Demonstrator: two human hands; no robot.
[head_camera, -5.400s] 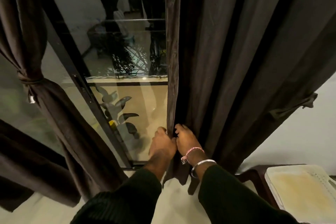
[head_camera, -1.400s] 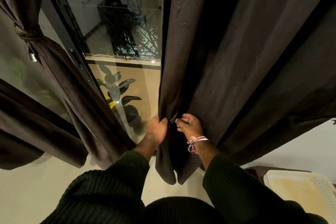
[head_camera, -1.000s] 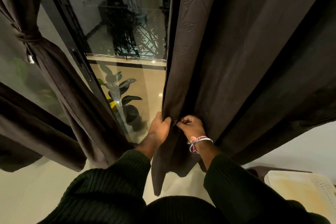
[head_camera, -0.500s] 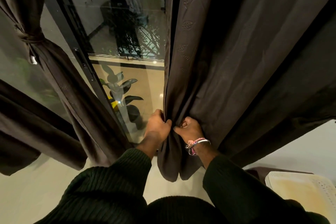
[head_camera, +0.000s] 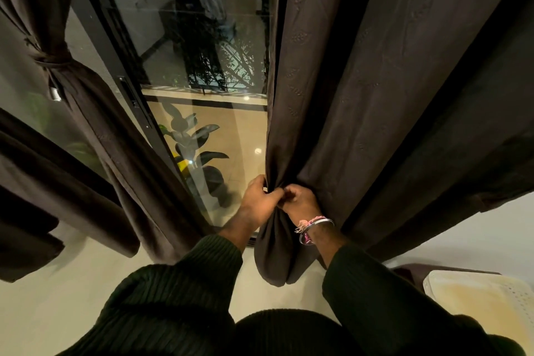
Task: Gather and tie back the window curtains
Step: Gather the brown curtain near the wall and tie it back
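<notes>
A dark brown right curtain (head_camera: 361, 101) hangs in wide folds in front of me. My left hand (head_camera: 257, 201) and my right hand (head_camera: 300, 202) both clutch its lower left edge, fingers closed on bunched fabric, hands touching. Below them the hem (head_camera: 274, 257) droops in a pouch. At the far left, the left curtain (head_camera: 95, 113) is gathered and cinched by a dark tie-back (head_camera: 50, 62) with a small metal piece (head_camera: 55, 94).
A glass sliding door with a black frame (head_camera: 127, 87) stands between the curtains; a potted plant (head_camera: 196, 147) shows behind the glass. A chair with a cream cushion (head_camera: 476, 300) sits at the lower right. Pale floor (head_camera: 43, 298) lies below.
My hands have drawn together and pinched more of the right curtain's edge into a tighter bunch. The hem now hangs in a fuller pouch under them.
</notes>
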